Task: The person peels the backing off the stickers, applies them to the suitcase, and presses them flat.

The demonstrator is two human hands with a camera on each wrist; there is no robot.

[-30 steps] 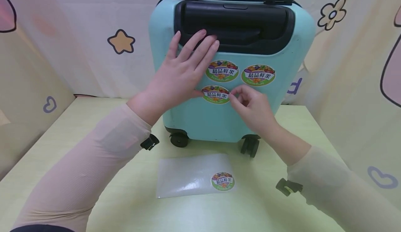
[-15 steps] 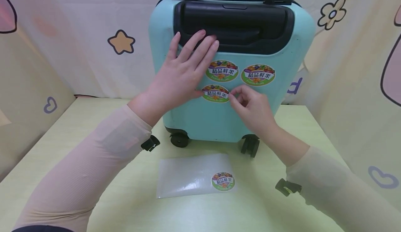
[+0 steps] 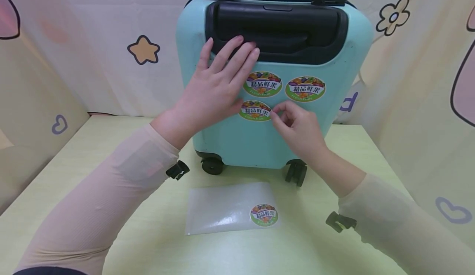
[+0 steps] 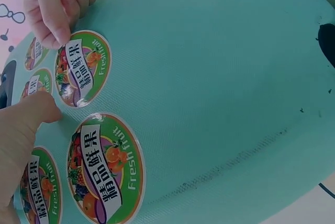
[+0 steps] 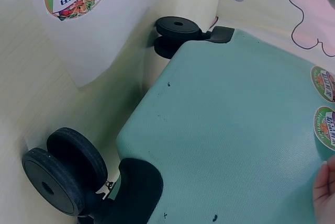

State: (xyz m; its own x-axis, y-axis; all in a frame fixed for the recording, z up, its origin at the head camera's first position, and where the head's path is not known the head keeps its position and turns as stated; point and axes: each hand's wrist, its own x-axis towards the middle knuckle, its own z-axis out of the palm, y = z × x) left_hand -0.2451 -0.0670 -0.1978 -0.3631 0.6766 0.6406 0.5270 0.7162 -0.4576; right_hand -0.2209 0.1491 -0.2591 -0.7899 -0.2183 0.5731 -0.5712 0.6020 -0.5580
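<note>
Left hand (image 3: 213,89): fingers straight and fanned against the upright turquoise suitcase (image 3: 259,145), thumb at the left edge of the lower "Fresh fruit" sticker (image 3: 256,111). Backing sheet (image 3: 219,209) on the table (image 3: 148,229) carries one spare label (image 3: 264,215). Lower "Fresh fruit" sticker sits on the suitcase front, beneath two matching stickers (image 3: 305,88). Right hand (image 3: 298,130): thumb and forefinger pinch its right edge.

One suitcase (image 3: 241,145) carries what seem to be five oval stickers (image 3: 255,111): one at the right hand's (image 3: 298,128) fingertips, an upper pair (image 3: 305,88) above those fingertips, and a half-covered pair (image 4: 106,169) behind the left hand (image 3: 211,85). Below all the fingers are one sheet (image 3: 219,213) with one sixth sticker (image 3: 264,215), and two black twin wheels (image 3: 212,166).
</note>
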